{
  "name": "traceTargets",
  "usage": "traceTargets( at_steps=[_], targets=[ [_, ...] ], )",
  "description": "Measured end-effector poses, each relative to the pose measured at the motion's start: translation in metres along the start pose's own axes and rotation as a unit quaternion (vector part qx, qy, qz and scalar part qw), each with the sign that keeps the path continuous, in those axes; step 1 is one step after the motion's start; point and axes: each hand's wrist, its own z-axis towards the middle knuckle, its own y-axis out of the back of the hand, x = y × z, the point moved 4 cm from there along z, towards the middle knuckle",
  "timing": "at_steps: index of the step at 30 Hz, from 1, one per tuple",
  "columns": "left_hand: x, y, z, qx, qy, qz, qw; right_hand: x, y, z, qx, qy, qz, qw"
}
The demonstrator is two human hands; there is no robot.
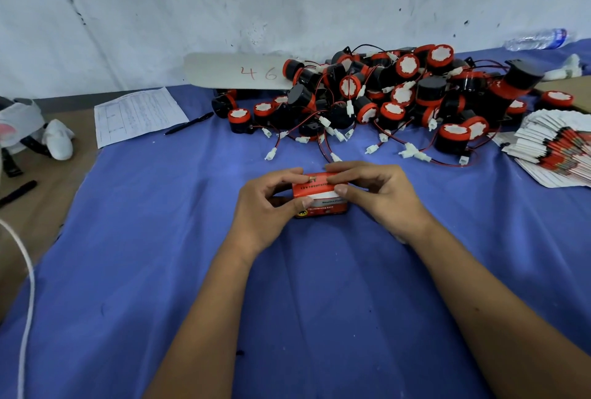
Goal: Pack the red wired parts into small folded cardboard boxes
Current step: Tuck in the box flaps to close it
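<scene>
A small red and white cardboard box [319,198] sits on the blue cloth [160,238] in the middle. My left hand [267,206] grips its left end, thumb on the front and fingers over the top. My right hand [377,194] grips the right end the same way. What is inside the box is hidden. Behind it lies a big pile of red and black wired parts [383,94] with white plugs. A fanned stack of flat unfolded boxes [556,149] lies at the right.
A printed sheet [137,115] and a black pen [188,123] lie at the back left. A card marked 46 [236,70] leans on the wall. A water bottle [537,39] lies far right. White gloves [59,139] and a marker [17,193] lie on the left.
</scene>
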Motion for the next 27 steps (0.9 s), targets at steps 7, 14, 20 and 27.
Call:
traceTargets(
  at_steps=[7,14,20,27],
  targets=[
    [-0.001,0.001,0.0,0.024,-0.009,0.038,0.999,-0.001,-0.007,0.0,-0.037,0.028,-0.056,0.997],
    [-0.009,-0.006,-0.003,-0.012,-0.033,0.103,0.994,0.004,-0.011,-0.004,-0.012,0.045,-0.128,0.991],
    [-0.017,-0.004,-0.005,-0.079,-0.117,0.156,0.978,0.02,-0.014,-0.008,-0.036,0.211,-0.295,0.931],
    [-0.018,-0.007,-0.007,-0.065,-0.149,0.202,0.966,0.015,-0.026,-0.01,-0.033,0.252,-0.349,0.902]
  ],
)
